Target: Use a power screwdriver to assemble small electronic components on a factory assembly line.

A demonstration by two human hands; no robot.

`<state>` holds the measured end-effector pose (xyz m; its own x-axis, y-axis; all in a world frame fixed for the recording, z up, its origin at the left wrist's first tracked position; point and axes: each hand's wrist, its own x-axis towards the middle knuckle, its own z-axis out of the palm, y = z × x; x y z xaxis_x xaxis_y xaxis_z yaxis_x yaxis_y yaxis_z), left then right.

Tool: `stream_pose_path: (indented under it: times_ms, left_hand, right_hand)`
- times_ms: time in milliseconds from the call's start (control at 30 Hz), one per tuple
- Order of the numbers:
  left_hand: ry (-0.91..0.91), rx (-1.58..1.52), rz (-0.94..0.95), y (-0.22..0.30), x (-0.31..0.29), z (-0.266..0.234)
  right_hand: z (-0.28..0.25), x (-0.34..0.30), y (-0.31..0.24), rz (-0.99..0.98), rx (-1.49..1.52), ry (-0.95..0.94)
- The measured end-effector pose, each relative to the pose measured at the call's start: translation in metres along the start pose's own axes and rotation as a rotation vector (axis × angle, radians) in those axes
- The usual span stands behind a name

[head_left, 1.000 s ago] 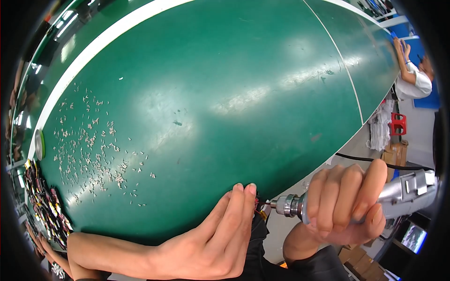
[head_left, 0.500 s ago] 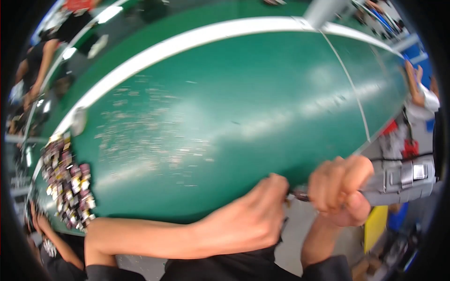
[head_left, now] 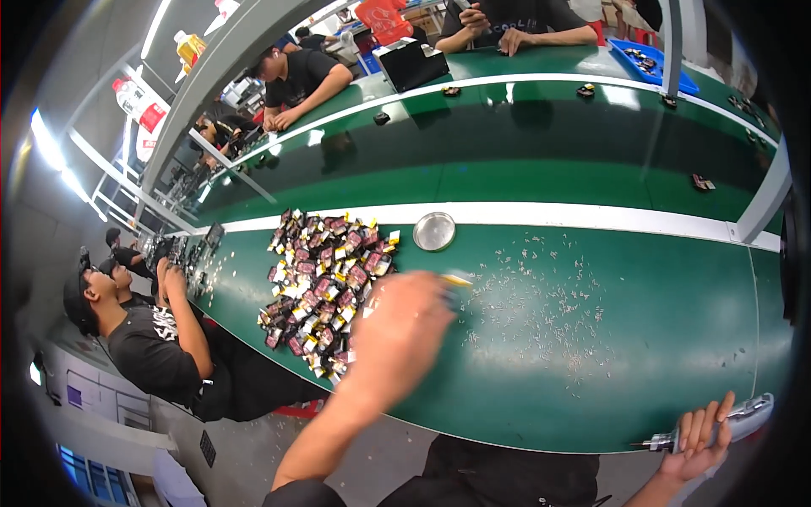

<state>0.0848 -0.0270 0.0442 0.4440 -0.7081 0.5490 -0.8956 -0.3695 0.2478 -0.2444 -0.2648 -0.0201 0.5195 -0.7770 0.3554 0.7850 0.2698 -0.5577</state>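
My left hand [head_left: 404, 325] is over the green bench at the right edge of a heap of small black parts [head_left: 317, 291] with yellow, white and dark-red faces. Smeared by motion, its closed fingers hold a small dark part with a yellow tab [head_left: 457, 280]. My right hand [head_left: 699, 435] is wrapped round a grey electric screwdriver [head_left: 752, 416] at the bench's near right edge. The driver's thin bit points left. Many tiny pale screws or pins [head_left: 549, 313] lie scattered between my hands, their exact kind too small to tell.
A shallow round metal dish [head_left: 434, 231] sits beside the heap, against the white rail [head_left: 541, 214]. Beyond the rail runs a dark green conveyor [head_left: 473, 165] carrying several small parts. Grey posts [head_left: 764, 198] rise from the rail. People sit left and across; a blue tray [head_left: 688, 80] stands far right.
The view has swung left and up. My left hand has moved from the screwdriver's tip to the heap, carrying the small part. My right hand keeps the screwdriver, now lower at the right.
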Motion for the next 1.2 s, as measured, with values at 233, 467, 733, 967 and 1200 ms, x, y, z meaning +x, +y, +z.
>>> stream_pose_path:
  times_ms: [233,467,733,967,1200]
  left_hand:
    - [0.020,0.529,-0.182,-0.083,-0.023,-0.046]
    - [-0.134,0.108,0.002,-0.013,0.013,0.024]
    - [-0.261,0.293,0.093,-0.029,0.027,0.059]
    - [-0.194,0.162,0.089,-0.030,0.033,0.062]
    - [-0.148,0.028,0.026,-0.027,0.018,0.052]
  right_hand:
    - [0.008,-0.013,0.025,0.084,0.208,0.297]
    - [0.011,-0.018,0.019,0.088,0.246,0.369]
    - [0.013,-0.020,0.017,0.095,0.247,0.345]
    - [0.009,-0.019,0.018,0.090,0.284,0.333]
    - [0.012,-0.020,0.020,0.091,0.270,0.300]
